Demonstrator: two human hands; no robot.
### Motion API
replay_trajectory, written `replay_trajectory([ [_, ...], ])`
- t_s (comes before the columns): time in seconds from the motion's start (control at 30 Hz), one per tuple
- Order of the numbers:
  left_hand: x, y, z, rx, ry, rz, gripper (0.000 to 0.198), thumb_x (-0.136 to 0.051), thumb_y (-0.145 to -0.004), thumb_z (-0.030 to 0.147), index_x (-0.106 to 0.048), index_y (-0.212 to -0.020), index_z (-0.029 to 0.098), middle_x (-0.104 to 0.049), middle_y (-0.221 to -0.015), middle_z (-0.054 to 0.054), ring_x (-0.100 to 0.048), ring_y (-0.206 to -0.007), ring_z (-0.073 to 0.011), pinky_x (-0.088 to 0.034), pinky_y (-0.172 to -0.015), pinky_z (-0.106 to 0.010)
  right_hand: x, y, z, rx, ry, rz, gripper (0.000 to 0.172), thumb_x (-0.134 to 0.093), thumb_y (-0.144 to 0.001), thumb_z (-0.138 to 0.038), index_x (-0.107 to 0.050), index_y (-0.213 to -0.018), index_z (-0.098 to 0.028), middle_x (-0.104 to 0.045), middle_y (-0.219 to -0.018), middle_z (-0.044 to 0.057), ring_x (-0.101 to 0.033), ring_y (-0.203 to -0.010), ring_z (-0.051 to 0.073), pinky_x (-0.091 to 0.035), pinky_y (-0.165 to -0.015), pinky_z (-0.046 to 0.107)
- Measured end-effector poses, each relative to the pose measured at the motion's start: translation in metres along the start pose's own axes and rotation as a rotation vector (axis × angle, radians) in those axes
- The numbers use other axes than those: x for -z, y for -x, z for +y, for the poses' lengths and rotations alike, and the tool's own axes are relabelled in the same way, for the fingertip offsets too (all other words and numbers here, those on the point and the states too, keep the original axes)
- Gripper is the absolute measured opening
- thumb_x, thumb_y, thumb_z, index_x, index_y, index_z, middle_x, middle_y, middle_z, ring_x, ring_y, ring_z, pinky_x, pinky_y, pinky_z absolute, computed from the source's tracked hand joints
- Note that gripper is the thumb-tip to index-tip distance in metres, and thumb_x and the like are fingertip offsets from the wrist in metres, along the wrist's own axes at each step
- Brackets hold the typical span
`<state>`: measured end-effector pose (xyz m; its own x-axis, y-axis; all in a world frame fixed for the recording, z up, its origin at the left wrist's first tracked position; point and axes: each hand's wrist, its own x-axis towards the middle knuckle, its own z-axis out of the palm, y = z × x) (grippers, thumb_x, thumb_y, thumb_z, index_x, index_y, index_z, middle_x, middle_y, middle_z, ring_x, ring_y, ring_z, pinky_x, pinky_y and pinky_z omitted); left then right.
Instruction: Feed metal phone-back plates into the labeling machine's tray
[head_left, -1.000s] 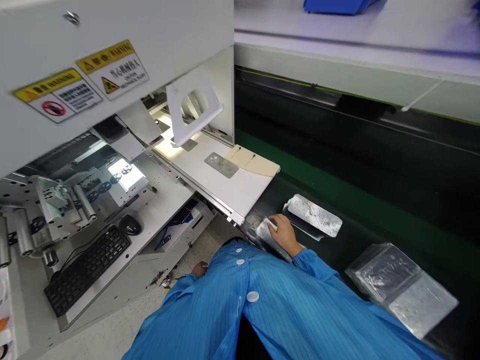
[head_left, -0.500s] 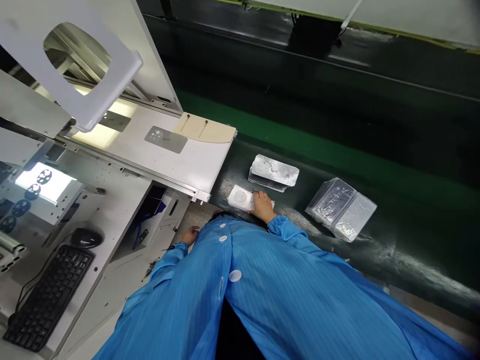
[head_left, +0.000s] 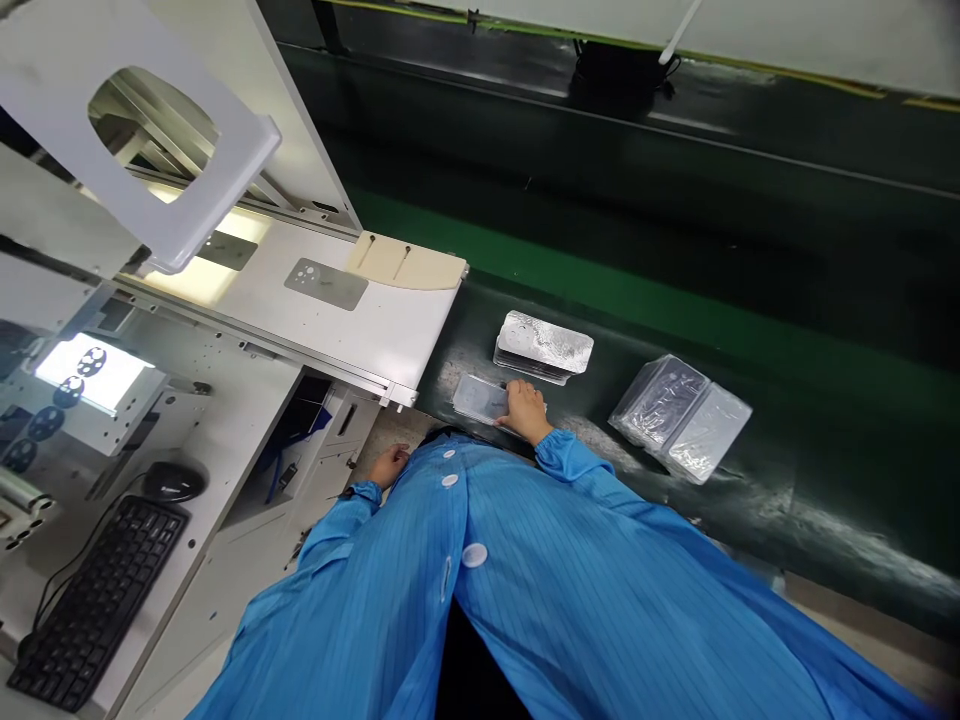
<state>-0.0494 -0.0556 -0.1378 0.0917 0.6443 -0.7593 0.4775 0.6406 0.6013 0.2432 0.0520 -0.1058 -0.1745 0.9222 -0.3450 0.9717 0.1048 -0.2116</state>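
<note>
My right hand (head_left: 525, 409) rests on the right end of a thin plastic-wrapped flat piece (head_left: 480, 398) lying on the dark belt near its front edge; its fingers curl over that edge. A small stack of similar wrapped pieces (head_left: 544, 345) sits just beyond it. My left hand (head_left: 390, 466) hangs low by my blue coat, fingers loosely curled, nothing visible in it. A grey metal plate (head_left: 326, 283) lies on the white machine shelf (head_left: 390, 330) to the left.
A clear bag of wrapped pieces (head_left: 681, 415) lies on the belt to the right. A green strip (head_left: 637, 300) runs along the belt. The machine holds a white hinged flap (head_left: 165, 170), a keyboard (head_left: 90, 590) and a mouse (head_left: 174, 480).
The view swung down and left early on. In the last half second my right hand stayed on the wrapped piece, which now looks flatter; my left hand rose slightly.
</note>
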Motion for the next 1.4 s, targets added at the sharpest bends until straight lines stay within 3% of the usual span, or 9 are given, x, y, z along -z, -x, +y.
replay_trajectory([
  [0.1,-0.006,-0.002,0.014,-0.118,-0.043,0.132,0.029,-0.045,-0.075,0.014,-0.058,-0.101,0.015,-0.068,-0.087,0.002,-0.058,-0.091,-0.0130,-0.038,-0.088,-0.024,0.004,0.001,0.004,0.015,-0.016,-0.018,0.049,-0.075,-0.068,-0.031,-0.049,-0.107,-0.017,-0.062,-0.105,0.012,-0.056,-0.101,0.029,-0.039,-0.085,0.038],
  [0.5,-0.024,-0.016,0.048,-0.329,0.005,0.051,0.031,-0.053,-0.076,0.016,-0.059,-0.106,0.014,-0.066,-0.102,-0.009,-0.061,-0.096,-0.0183,-0.044,-0.092,-0.034,0.009,-0.006,0.007,-0.008,-0.072,0.010,0.038,-0.074,-0.068,-0.023,-0.058,-0.102,-0.017,-0.059,-0.107,0.009,-0.053,-0.105,0.023,-0.040,-0.087,0.030],
  [0.7,-0.025,-0.015,0.050,-0.350,0.021,0.043,0.031,-0.054,-0.076,0.017,-0.058,-0.106,0.013,-0.066,-0.099,-0.009,-0.061,-0.094,-0.0190,-0.045,-0.091,-0.037,0.015,-0.007,0.006,-0.037,-0.098,-0.020,0.033,-0.075,-0.066,-0.025,-0.058,-0.095,-0.019,-0.061,-0.104,0.007,-0.055,-0.100,0.022,-0.040,-0.077,0.028],
  [0.83,-0.024,-0.008,0.060,-0.375,0.041,0.037,0.029,-0.055,-0.076,0.020,-0.058,-0.104,0.014,-0.065,-0.096,-0.008,-0.061,-0.093,-0.0190,-0.045,-0.091,-0.038,0.025,-0.008,0.005,-0.030,-0.123,-0.099,0.030,-0.075,-0.066,-0.027,-0.058,-0.090,-0.020,-0.066,-0.083,0.002,-0.060,-0.081,0.019,-0.036,-0.061,0.024],
  [1.0,-0.017,0.025,0.090,-0.445,0.067,0.086,0.044,-0.057,-0.078,0.032,-0.048,-0.118,0.017,-0.059,-0.108,-0.011,-0.057,-0.101,-0.0214,-0.046,-0.089,-0.041,0.069,0.007,0.006,0.103,-0.147,-0.104,0.023,-0.072,-0.070,-0.025,-0.059,-0.088,-0.022,-0.068,-0.083,-0.002,-0.060,-0.079,0.016,-0.031,-0.058,0.023],
  [1.1,-0.009,0.051,0.118,-0.549,0.130,0.206,0.071,-0.064,-0.073,0.041,-0.033,-0.133,0.021,-0.039,-0.133,-0.016,-0.041,-0.124,-0.0282,-0.048,-0.087,-0.042,0.114,0.028,0.000,0.406,0.016,0.039,0.008,-0.064,-0.076,-0.019,-0.061,-0.083,-0.021,-0.068,-0.076,0.000,-0.060,-0.074,0.016,-0.028,-0.057,0.025],
  [1.2,-0.003,0.062,0.150,-0.592,0.099,-0.073,0.083,-0.067,-0.070,0.044,-0.025,-0.139,0.024,-0.027,-0.144,-0.016,-0.028,-0.132,-0.0330,-0.041,-0.095,-0.048,0.155,0.050,-0.020,0.716,0.272,0.254,0.013,-0.053,-0.082,-0.010,-0.060,-0.075,-0.018,-0.064,-0.066,0.003,-0.056,-0.064,0.015,-0.029,-0.056,0.027],
  [1.3,-0.003,0.057,0.177,-0.602,0.009,-0.504,0.077,-0.074,-0.062,0.043,-0.044,-0.128,0.018,-0.050,-0.126,-0.015,-0.046,-0.118,-0.0311,-0.035,-0.100,-0.050,0.181,0.065,-0.049,0.960,0.370,0.427,0.024,-0.045,-0.084,-0.004,-0.059,-0.070,-0.017,-0.060,-0.059,0.002,-0.053,-0.058,0.015,-0.033,-0.058,0.029],
  [1.4,-0.005,0.047,0.186,-0.580,0.022,-0.688,0.060,-0.079,-0.056,0.041,-0.057,-0.105,0.014,-0.058,-0.098,-0.008,-0.056,-0.096,-0.0251,-0.043,-0.089,-0.047,0.197,0.069,-0.067,1.082,0.304,0.541,0.021,-0.044,-0.087,-0.009,-0.061,-0.078,-0.018,-0.064,-0.070,0.003,-0.057,-0.072,0.017,-0.041,-0.075,0.034],
])
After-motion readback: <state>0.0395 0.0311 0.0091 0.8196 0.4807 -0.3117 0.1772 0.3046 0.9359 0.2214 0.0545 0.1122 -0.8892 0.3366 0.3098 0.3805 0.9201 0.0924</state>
